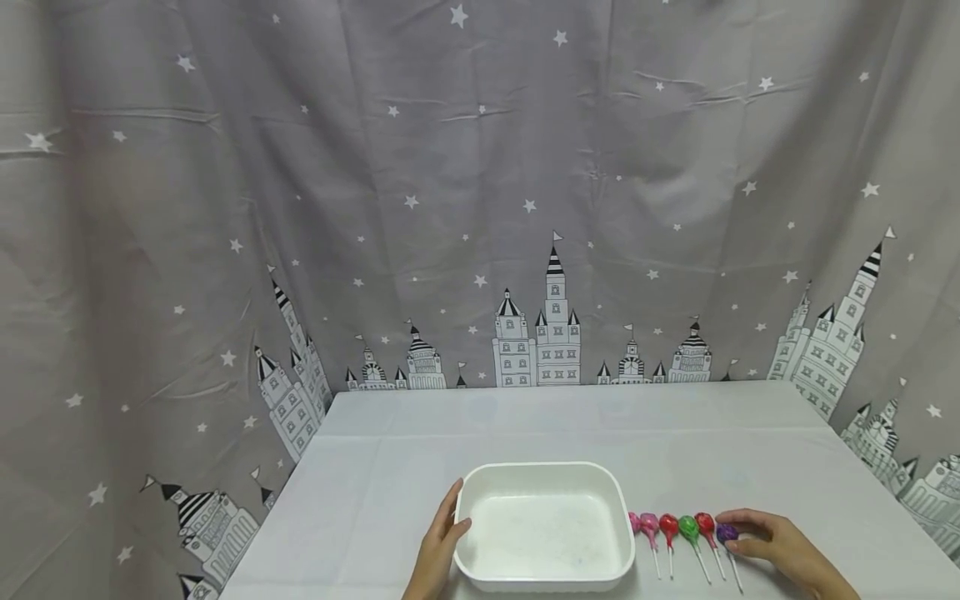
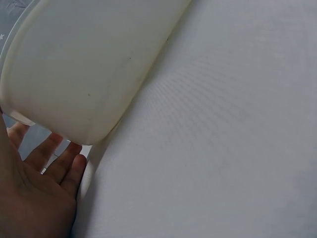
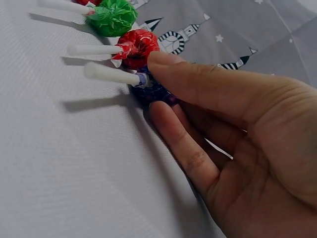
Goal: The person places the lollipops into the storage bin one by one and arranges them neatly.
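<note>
Purple lollipop (image 1: 727,531), at three o'clock of the white tray (image 1: 545,533): I am remotely pinching its round head (image 3: 148,94) with the right hand (image 1: 782,547), thumb opposing fingers. I am judging it light and hard, its wrapper slippery, and favouring head over stick (image 1: 736,572). A red lollipop (image 1: 705,522) is sitting just beside, toward nine o'clock; my left hand (image 1: 438,542) is resting, loose-fingered, against the tray's nine-o'clock side.

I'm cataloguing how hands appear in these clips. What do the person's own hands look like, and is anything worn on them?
Both the left hand and the right hand are bare: no glove, ring or bracelet shows. No sleeve or cable comes into view, and no marking stands out on either.
</note>
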Action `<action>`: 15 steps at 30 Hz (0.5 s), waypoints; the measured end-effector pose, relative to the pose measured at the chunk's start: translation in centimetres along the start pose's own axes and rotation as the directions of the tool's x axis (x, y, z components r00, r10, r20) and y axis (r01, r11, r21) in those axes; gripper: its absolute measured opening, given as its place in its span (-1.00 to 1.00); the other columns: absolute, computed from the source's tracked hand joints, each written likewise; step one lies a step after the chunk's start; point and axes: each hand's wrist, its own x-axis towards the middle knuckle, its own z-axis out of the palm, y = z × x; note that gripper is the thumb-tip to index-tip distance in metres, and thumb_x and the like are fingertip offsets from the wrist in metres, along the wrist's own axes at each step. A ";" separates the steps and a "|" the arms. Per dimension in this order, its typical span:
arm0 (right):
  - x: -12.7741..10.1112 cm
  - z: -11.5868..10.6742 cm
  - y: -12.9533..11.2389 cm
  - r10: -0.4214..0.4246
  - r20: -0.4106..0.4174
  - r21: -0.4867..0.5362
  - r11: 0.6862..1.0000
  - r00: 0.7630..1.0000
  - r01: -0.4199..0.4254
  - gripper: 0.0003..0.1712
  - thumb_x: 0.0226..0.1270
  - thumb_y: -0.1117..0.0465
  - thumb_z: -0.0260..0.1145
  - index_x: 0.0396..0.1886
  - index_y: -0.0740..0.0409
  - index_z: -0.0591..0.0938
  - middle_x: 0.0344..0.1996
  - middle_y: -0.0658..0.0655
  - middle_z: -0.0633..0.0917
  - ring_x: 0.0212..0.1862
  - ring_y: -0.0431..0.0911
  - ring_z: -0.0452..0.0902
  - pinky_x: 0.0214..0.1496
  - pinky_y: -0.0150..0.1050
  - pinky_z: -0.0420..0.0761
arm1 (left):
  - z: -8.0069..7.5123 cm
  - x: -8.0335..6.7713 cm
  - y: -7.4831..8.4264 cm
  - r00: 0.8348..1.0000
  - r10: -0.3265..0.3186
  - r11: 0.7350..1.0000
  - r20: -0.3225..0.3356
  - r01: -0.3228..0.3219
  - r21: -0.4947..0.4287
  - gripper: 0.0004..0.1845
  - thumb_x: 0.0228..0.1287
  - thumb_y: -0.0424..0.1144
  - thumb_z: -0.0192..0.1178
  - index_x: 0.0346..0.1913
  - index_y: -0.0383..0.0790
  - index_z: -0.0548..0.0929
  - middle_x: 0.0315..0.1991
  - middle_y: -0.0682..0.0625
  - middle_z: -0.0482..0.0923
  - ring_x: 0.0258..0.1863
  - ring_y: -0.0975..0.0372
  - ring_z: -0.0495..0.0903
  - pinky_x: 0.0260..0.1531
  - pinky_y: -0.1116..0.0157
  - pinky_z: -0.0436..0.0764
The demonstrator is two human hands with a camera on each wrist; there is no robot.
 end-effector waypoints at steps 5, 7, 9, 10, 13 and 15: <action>0.1 0.1 0.2 -0.001 -0.006 -0.004 1.000 1.000 0.001 -0.40 0.14 0.06 0.35 0.02 0.44 0.50 -0.05 0.27 0.59 0.00 0.11 0.49 0.05 0.16 0.44 | -0.1 0.0 -0.1 1.000 0.006 1.000 0.013 -0.006 0.001 -0.36 0.32 -0.14 0.04 0.42 -0.06 0.12 0.37 -0.25 0.08 0.27 -0.22 0.14 0.08 -0.12 0.39; 0.1 0.1 0.3 -0.006 -0.007 -0.003 1.000 1.000 0.006 -0.42 0.15 0.07 0.34 0.02 0.43 0.50 -0.06 0.25 0.59 -0.01 0.08 0.49 0.06 0.14 0.45 | -0.1 0.0 -0.1 1.000 0.000 1.000 0.012 0.000 -0.007 -0.37 0.31 -0.14 0.05 0.42 -0.04 0.13 0.37 -0.23 0.09 0.28 -0.21 0.13 0.11 -0.12 0.36; 0.1 0.1 0.3 -0.006 -0.012 -0.004 1.000 1.000 0.006 -0.44 0.16 0.07 0.34 0.01 0.42 0.51 -0.06 0.24 0.59 -0.01 0.07 0.50 0.06 0.13 0.46 | -0.1 0.1 -0.1 1.000 0.000 1.000 0.014 0.000 -0.007 -0.37 0.31 -0.14 0.05 0.41 -0.01 0.13 0.38 -0.22 0.08 0.29 -0.19 0.13 0.12 -0.11 0.35; 0.1 0.1 0.2 -0.006 -0.014 -0.006 1.000 1.000 0.006 -0.45 0.16 0.07 0.34 0.00 0.42 0.51 -0.06 0.23 0.60 -0.01 0.07 0.50 0.06 0.12 0.46 | -0.2 0.1 -0.1 1.000 0.001 1.000 0.016 -0.001 -0.006 -0.37 0.31 -0.13 0.05 0.41 0.00 0.13 0.38 -0.21 0.08 0.29 -0.19 0.13 0.12 -0.10 0.36; 0.0 0.1 0.2 -0.008 -0.015 -0.009 1.000 1.000 0.008 -0.45 0.16 0.06 0.34 -0.01 0.41 0.52 -0.06 0.23 0.59 -0.01 0.08 0.50 0.07 0.13 0.45 | -0.2 0.1 -0.2 1.000 0.008 1.000 0.021 -0.008 -0.009 -0.38 0.31 -0.14 0.05 0.41 0.03 0.14 0.37 -0.22 0.09 0.28 -0.20 0.15 0.10 -0.10 0.38; 0.0 0.1 0.2 -0.013 -0.014 -0.016 1.000 1.000 0.013 -0.45 0.15 0.05 0.34 -0.01 0.40 0.52 -0.06 0.23 0.60 -0.01 0.07 0.50 0.07 0.14 0.45 | -0.2 0.0 -0.2 1.000 0.013 1.000 0.024 -0.013 -0.010 -0.38 0.32 -0.14 0.05 0.41 0.04 0.14 0.37 -0.22 0.09 0.27 -0.20 0.15 0.08 -0.10 0.40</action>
